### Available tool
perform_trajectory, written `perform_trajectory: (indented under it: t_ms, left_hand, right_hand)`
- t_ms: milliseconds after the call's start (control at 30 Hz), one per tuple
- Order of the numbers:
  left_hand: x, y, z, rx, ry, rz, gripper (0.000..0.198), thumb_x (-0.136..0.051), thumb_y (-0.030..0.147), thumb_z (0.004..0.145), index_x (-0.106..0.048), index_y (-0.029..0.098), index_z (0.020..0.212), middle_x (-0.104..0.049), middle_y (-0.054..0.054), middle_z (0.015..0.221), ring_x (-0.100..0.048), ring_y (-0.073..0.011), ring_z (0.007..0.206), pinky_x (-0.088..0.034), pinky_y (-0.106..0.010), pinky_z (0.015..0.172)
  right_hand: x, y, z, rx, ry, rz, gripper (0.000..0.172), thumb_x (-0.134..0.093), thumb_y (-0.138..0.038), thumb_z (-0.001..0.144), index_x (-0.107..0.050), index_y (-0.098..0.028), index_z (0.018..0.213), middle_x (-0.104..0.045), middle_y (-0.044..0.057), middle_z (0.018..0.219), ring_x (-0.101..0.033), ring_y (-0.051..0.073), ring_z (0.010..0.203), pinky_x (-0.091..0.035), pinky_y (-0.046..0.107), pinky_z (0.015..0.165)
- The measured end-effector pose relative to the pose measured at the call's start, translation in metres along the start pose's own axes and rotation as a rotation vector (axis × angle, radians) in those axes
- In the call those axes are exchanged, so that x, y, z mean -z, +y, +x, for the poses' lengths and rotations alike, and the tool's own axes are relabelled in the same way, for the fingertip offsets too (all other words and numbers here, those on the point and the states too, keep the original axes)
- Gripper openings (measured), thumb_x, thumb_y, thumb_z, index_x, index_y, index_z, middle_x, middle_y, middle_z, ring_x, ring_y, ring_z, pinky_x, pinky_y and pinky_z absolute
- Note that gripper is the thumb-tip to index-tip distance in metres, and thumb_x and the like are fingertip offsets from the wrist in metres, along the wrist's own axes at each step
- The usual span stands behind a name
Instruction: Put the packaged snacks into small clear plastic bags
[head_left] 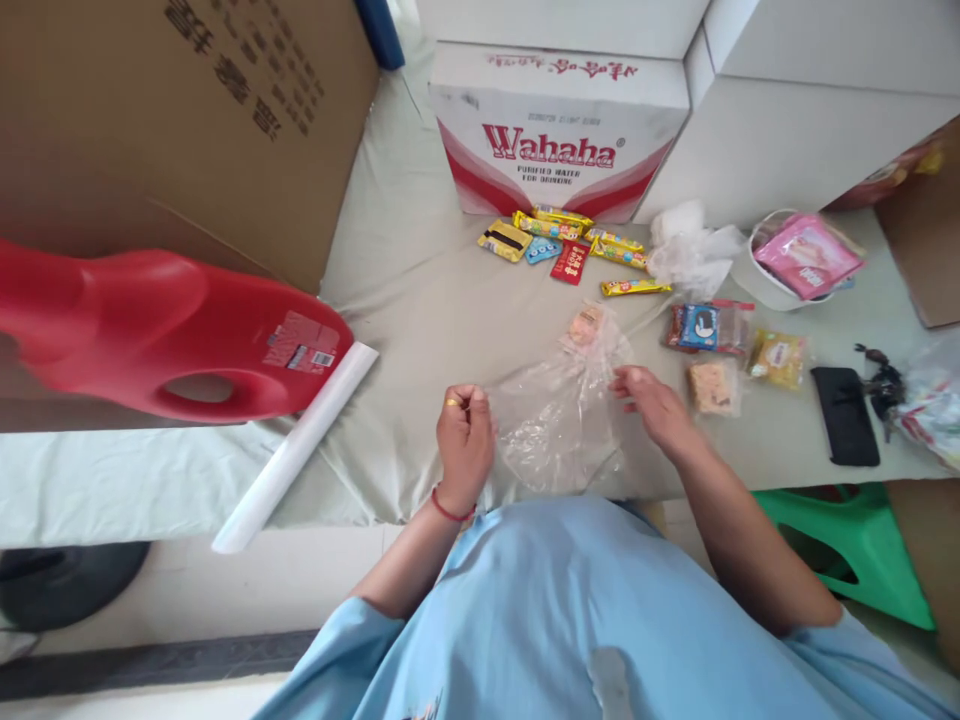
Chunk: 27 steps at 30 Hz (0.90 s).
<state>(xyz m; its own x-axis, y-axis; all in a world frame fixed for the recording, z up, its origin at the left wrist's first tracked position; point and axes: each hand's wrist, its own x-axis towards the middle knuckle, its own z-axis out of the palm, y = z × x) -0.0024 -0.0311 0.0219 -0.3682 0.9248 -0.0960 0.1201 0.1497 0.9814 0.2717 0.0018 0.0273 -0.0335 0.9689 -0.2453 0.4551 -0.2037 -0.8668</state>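
Clear bag (555, 430): between the person's hands; orange-pink packet (587, 325) at its 12 o'clock end, inside or outside unclear.
Left hand (465, 445): pinching the bag's edge at 9 o'clock.
Right hand (658, 412): fingers loosely spread at 3 o'clock; contact unclear.
White tub (750, 285): 2 o'clock from the bag, holding a pink packet (810, 258).
Carton (559, 150): 12 o'clock, reading "Wahaha PURIFIED WATER FOR DRINKING".

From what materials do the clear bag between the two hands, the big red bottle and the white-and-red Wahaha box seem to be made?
Clear, crumpled bag: probably thin, glossy plastic film; it is see-through, with creases and bright glints.
Big red bottle: likely rigid moulded plastic, smooth with a soft sheen; its handle hole has rounded edges.
White-and-red Wahaha box: apparently printed cardboard, fairly matte, judging by its flat panels.
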Motion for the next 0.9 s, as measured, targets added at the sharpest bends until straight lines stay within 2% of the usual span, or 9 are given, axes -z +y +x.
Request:
perform_trajectory:
  t_ms: [67,167,233,333,433,567,667,767,900]
  left_hand:
    - [0.003,-0.005,-0.014,-0.025,-0.088,0.127,0.031,-0.051,0.051,0.105,-0.056,0.024,0.092,-0.054,0.006,0.061,-0.051,-0.0125,0.053,-0.040,-0.025,0.056]
    - [0.016,-0.016,-0.030,-0.065,-0.406,0.313,0.033,-0.059,0.053,0.099,-0.065,0.022,0.089,-0.068,-0.001,0.075,-0.061,-0.0157,0.067,-0.047,-0.029,0.066]
    - [0.030,-0.021,-0.036,-0.016,-0.531,0.370,0.036,-0.061,0.057,0.096,-0.071,0.022,0.095,-0.075,-0.006,0.089,-0.065,-0.0182,0.073,-0.050,-0.032,0.070]
    - [0.047,-0.016,-0.034,0.099,-0.349,0.397,0.045,-0.051,0.060,0.100,-0.073,0.022,0.107,-0.079,-0.008,0.104,-0.070,-0.0214,0.086,-0.053,-0.035,0.077]
    - [0.040,-0.002,-0.022,0.102,-0.199,0.346,0.046,-0.052,0.062,0.100,-0.070,0.022,0.111,-0.077,-0.009,0.110,-0.071,-0.0232,0.100,-0.054,-0.035,0.083]
    - [-0.003,0.009,-0.007,0.066,-0.316,0.190,0.051,-0.077,0.060,0.082,-0.066,0.020,0.111,-0.076,-0.009,0.110,-0.071,-0.0239,0.098,-0.054,-0.034,0.081]
    - [-0.030,0.005,-0.001,0.085,-0.411,0.101,0.036,-0.062,0.055,0.093,-0.063,0.021,0.084,-0.069,-0.002,0.076,-0.063,-0.0168,0.070,-0.048,-0.030,0.070]
    - [-0.038,-0.004,0.004,0.111,-0.355,0.053,0.034,-0.054,0.050,0.099,-0.057,0.022,0.079,-0.059,0.003,0.062,-0.056,-0.0146,0.060,-0.045,-0.029,0.066]
    - [-0.030,-0.017,0.013,0.184,-0.236,-0.008,0.026,-0.055,0.045,0.098,-0.054,0.023,0.086,-0.056,0.006,0.060,-0.055,-0.0138,0.057,-0.042,-0.028,0.065]
  right_hand:
    - [-0.016,-0.007,0.019,0.020,-0.052,0.024,0.051,-0.045,-0.068,0.101,-0.070,-0.023,0.101,-0.076,0.007,0.096,-0.070,0.024,0.087,-0.056,0.035,0.076]
    - [-0.039,-0.017,0.034,0.108,-0.108,-0.029,0.039,-0.058,-0.059,0.095,-0.069,-0.021,0.092,-0.069,0.002,0.081,-0.063,0.020,0.075,-0.049,0.032,0.072]
    - [-0.049,-0.021,0.036,0.147,-0.136,-0.085,0.033,-0.057,-0.051,0.095,-0.066,-0.022,0.083,-0.061,-0.001,0.069,-0.056,0.018,0.066,-0.043,0.030,0.066]
    - [-0.060,-0.027,0.033,0.247,-0.098,-0.205,0.031,-0.053,-0.042,0.099,-0.064,-0.023,0.077,-0.060,0.001,0.070,-0.057,0.019,0.069,-0.042,0.030,0.067]
    - [-0.070,-0.034,0.026,0.381,-0.031,-0.263,0.026,-0.056,-0.037,0.099,-0.073,-0.023,0.086,-0.068,0.007,0.089,-0.063,0.023,0.087,-0.047,0.033,0.079]
    - [-0.081,-0.041,0.023,0.383,-0.031,-0.190,0.027,-0.059,-0.039,0.100,-0.078,-0.023,0.090,-0.065,0.006,0.085,-0.063,0.022,0.083,-0.048,0.033,0.077]
    - [-0.075,-0.034,0.028,0.283,-0.036,-0.048,0.027,-0.062,-0.043,0.097,-0.078,-0.022,0.091,-0.067,0.003,0.080,-0.060,0.020,0.075,-0.047,0.032,0.074]
    - [-0.061,-0.022,0.030,0.148,-0.053,0.095,0.033,-0.065,-0.052,0.091,-0.074,-0.020,0.087,-0.062,0.000,0.073,-0.053,0.017,0.066,-0.041,0.029,0.065]
    - [-0.048,-0.012,0.029,0.067,-0.040,0.148,0.040,-0.066,-0.058,0.087,-0.062,-0.021,0.073,-0.044,-0.004,0.063,-0.039,0.013,0.059,-0.032,0.028,0.059]
